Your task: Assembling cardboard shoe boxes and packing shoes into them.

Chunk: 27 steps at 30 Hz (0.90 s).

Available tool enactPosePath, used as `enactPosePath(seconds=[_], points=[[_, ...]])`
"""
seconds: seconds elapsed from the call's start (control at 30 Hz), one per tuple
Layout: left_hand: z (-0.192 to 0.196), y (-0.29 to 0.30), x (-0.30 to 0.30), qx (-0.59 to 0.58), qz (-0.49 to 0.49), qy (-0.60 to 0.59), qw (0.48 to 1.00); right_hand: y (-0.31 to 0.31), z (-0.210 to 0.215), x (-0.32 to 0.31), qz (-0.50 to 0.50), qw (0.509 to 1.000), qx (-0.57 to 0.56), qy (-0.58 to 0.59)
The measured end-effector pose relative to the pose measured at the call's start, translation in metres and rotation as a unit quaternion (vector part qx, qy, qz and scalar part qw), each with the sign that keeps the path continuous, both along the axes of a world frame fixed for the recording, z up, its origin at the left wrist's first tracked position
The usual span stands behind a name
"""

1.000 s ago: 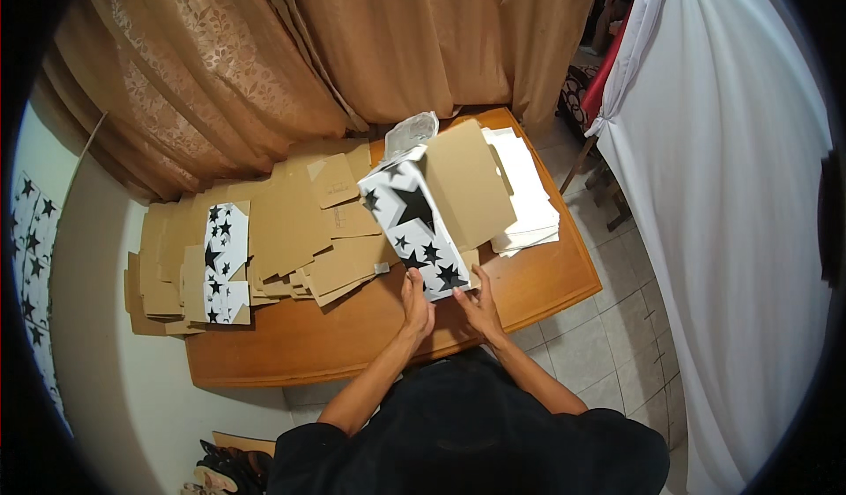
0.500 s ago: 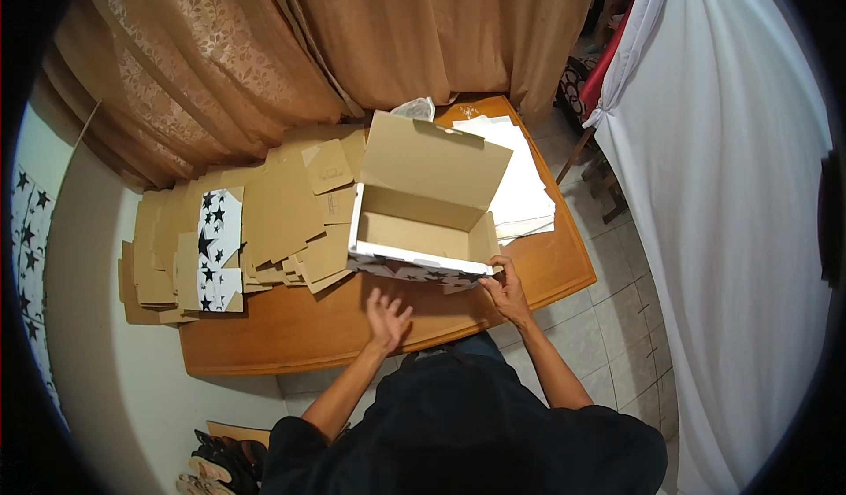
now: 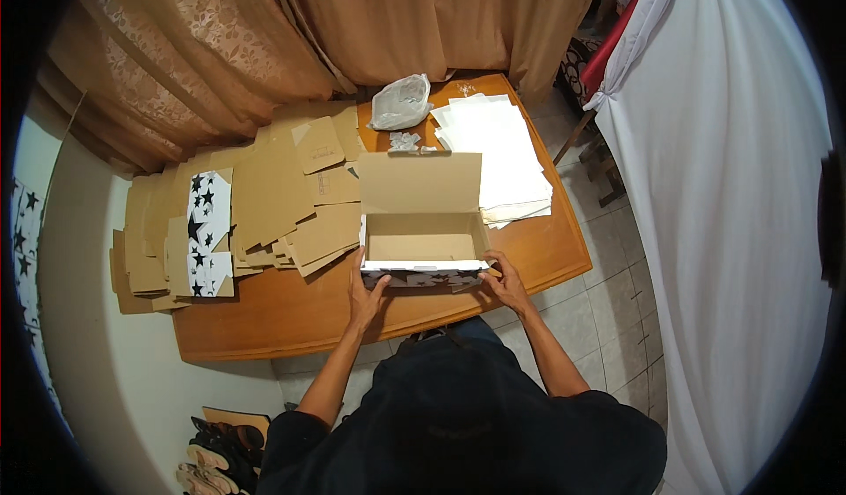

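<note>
A cardboard box (image 3: 423, 235) stands in front of me with its lid raised at the back; its inside is plain brown and its front is white with dark stars. My left hand (image 3: 366, 292) grips the box's near left corner, thumb on the front and fingers along the side. At the near right corner my right hand (image 3: 504, 282) holds the box in the same way, some fingertips hidden behind it. Nothing shows inside the box.
Flat brown cardboard pieces (image 3: 256, 195) are piled on the left of the wooden table (image 3: 282, 319), with star-printed pieces (image 3: 210, 231) on top. White sheets (image 3: 502, 156) lie at the right. A clear plastic bag (image 3: 401, 103) sits at the back. Shoes (image 3: 220, 460) stand below left.
The box has come down from a tilt and now sits squarer to me. My left hand, open and apart before, has taken hold of its left corner. The plastic bag behind shows more fully.
</note>
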<state>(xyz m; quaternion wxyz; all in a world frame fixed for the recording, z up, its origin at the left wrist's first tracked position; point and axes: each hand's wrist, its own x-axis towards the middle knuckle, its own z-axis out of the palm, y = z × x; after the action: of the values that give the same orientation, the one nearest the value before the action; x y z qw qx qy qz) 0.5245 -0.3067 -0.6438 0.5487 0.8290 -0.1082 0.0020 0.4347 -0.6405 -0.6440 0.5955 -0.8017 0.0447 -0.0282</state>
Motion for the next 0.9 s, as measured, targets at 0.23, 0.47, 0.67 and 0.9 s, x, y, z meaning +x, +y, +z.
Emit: enactPosePath(seconds=[0.23,0.47,0.67,0.9], points=[[-0.033,0.016,-0.023,0.013,-0.009,0.073,0.997,0.000,-0.048,-0.010,-0.084,0.985,0.144,0.050],[-0.051,0.023,-0.031,0.059,-0.028,0.021,0.998,0.003,-0.067,-0.007,-0.020,0.991,0.064,0.119],[0.005,0.003,-0.019,-0.100,0.066,0.082,0.989,0.006,-0.029,0.003,-0.036,0.998,0.044,0.038],[0.074,-0.001,0.010,-0.043,0.054,0.026,0.997,0.006,0.053,0.023,-0.090,0.988,0.067,0.102]])
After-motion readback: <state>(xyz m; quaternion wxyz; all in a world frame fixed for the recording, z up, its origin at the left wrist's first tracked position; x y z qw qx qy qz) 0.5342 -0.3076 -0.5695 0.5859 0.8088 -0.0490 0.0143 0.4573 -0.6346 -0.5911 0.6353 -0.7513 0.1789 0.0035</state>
